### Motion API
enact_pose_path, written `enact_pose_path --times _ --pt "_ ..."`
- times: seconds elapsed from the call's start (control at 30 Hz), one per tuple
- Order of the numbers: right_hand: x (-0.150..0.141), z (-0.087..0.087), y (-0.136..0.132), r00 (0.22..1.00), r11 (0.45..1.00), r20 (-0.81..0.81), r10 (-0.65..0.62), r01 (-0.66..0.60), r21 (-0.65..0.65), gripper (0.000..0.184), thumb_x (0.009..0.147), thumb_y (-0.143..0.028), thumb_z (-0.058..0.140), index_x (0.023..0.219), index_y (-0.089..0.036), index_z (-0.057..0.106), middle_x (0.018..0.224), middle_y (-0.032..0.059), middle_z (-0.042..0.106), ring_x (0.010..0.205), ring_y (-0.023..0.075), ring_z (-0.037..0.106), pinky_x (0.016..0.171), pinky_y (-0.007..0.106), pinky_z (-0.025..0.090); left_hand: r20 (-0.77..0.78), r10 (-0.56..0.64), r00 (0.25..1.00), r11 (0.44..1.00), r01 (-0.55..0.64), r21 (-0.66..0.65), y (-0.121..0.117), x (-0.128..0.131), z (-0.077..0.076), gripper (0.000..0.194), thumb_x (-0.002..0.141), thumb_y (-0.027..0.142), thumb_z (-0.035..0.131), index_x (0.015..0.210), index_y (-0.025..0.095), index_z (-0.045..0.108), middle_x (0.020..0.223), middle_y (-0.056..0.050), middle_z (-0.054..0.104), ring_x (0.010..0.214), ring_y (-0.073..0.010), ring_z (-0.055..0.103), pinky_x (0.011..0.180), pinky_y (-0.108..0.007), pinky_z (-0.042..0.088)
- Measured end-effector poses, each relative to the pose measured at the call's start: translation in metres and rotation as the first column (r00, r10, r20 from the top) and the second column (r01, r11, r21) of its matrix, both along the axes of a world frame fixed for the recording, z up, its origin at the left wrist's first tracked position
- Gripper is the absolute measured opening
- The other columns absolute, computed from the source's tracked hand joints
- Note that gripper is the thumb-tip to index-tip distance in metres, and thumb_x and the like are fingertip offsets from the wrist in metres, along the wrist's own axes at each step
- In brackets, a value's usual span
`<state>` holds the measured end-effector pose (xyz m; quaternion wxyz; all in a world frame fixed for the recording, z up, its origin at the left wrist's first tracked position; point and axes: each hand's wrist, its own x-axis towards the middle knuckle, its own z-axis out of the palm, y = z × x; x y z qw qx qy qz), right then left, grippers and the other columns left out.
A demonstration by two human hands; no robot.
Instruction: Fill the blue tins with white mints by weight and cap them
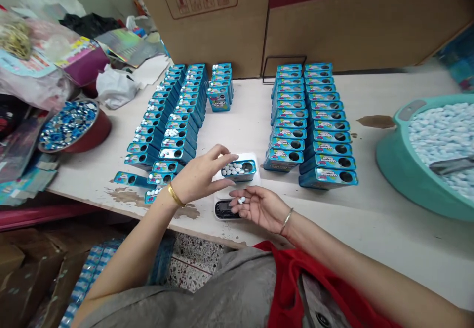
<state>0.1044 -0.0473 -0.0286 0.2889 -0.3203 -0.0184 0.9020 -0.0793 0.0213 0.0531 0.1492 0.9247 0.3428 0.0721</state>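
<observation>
Candy box (pixel 250 176), blue, with a round opening in its top, set on the platform of a white digital scale (pixel 256 185) near the front of the counter (pixel 237 133), presumably so that its weight can be checked. White candies (pixel 232 169) are heaped on its top beside the opening. The left hand (pixel 207 174) is curved about the box's left end, thumb and fingers parted; whether the box is touched cannot be told. The right hand (pixel 263 209) is turned palm up and loosely cupped, apparently so that a few loose candies (pixel 242 200) are not dropped. Left-hand rows of boxes (pixel 179 143) are partly topped with candies; in right-hand rows (pixel 285 154), dark openings are shown. A teal basin (pixel 396 175) is filled with candies, a scoop (pixel 450 165) laid in them; a red bowl (pixel 96 133) is filled with shiny blue pieces (pixel 68 124).
</observation>
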Motion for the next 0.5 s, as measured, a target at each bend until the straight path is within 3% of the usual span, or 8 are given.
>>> enact_pose_path --times 0.1,0.2,0.37,0.5 --pt "-0.01 -0.001 0.005 0.999 0.997 0.001 -0.053 0.053 -0.061 0.034 0.09 -0.022 0.033 0.092 -0.005 0.062 0.072 0.0123 0.066 0.064 0.0161 0.066 0.054 0.022 0.05 0.037 0.026 0.999 0.999 -0.024 -0.032 0.007 -0.003 -0.004 0.066 0.079 0.048 0.063 0.134 0.02 0.038 0.122 -0.012 0.049 0.107 -0.0223 0.054 0.089 -0.036 0.048" --pt "-0.006 -0.004 0.008 0.988 0.983 0.048 -0.145 0.15 -0.11 0.031 0.088 -0.019 0.034 0.09 -0.007 0.062 0.07 0.0104 0.066 0.062 0.0155 0.065 0.053 0.022 0.05 0.145 0.134 0.98 0.986 -0.117 -0.12 0.006 -0.006 -0.023 0.078 0.071 0.052 0.07 0.133 0.02 0.037 0.122 -0.013 0.053 0.11 -0.0246 0.053 0.094 -0.041 0.046" --pt "0.01 -0.01 0.012 0.981 0.976 0.09 -0.172 0.182 -0.12 0.032 0.089 -0.026 0.035 0.088 -0.006 0.061 0.063 0.0111 0.063 0.055 0.0149 0.061 0.048 0.022 0.049 0.372 0.363 0.854 0.902 -0.222 -0.37 -0.007 0.004 -0.071 0.061 0.072 0.042 0.072 0.122 0.02 0.045 0.119 -0.011 0.057 0.112 -0.0223 0.055 0.097 -0.041 0.045" --pt "0.016 -0.002 0.016 0.987 0.981 0.112 -0.113 0.129 -0.145 0.036 0.089 -0.029 0.032 0.091 -0.004 0.058 0.064 0.0123 0.061 0.054 0.0151 0.061 0.048 0.022 0.049 0.443 0.401 0.802 0.879 -0.199 -0.434 -0.009 0.01 -0.085 0.044 0.077 0.037 0.068 0.114 0.019 0.051 0.11 -0.008 0.061 0.1 -0.018 0.059 0.088 -0.035 0.049"
